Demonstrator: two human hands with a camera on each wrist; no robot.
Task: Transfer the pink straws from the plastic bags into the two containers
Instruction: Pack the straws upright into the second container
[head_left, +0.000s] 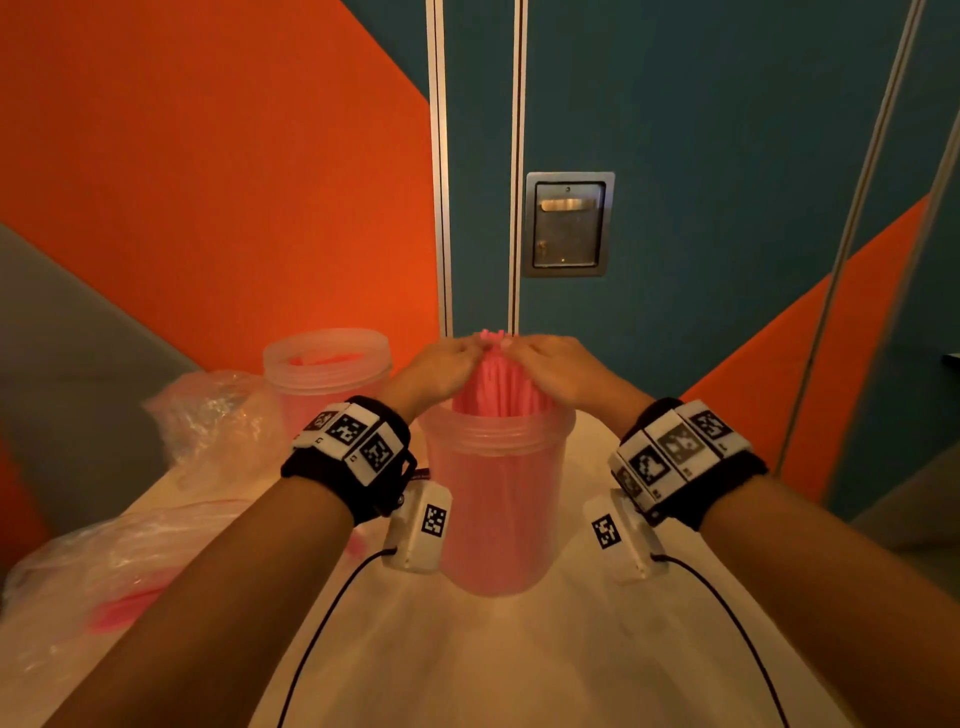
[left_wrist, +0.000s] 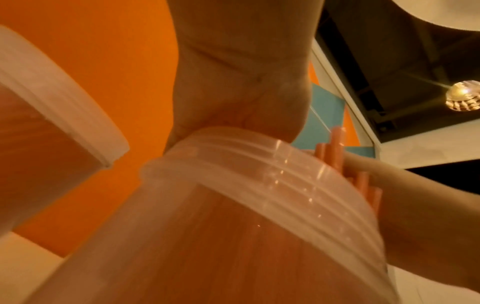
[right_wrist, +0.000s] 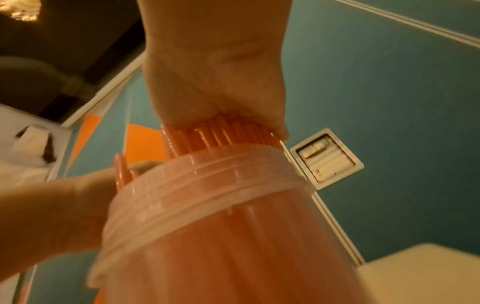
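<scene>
Both hands up at centre frame: the left hand (head_left: 436, 366) and right hand (head_left: 561, 366) gather and grip the tops of a pink straw bundle (head_left: 496, 382) standing in the near clear container (head_left: 493, 499). Second container (head_left: 324, 371), straws inside, sits upper left. Crumpled plastic bags (head_left: 135, 540) lie at the left on the white table (head_left: 519, 665).
</scene>
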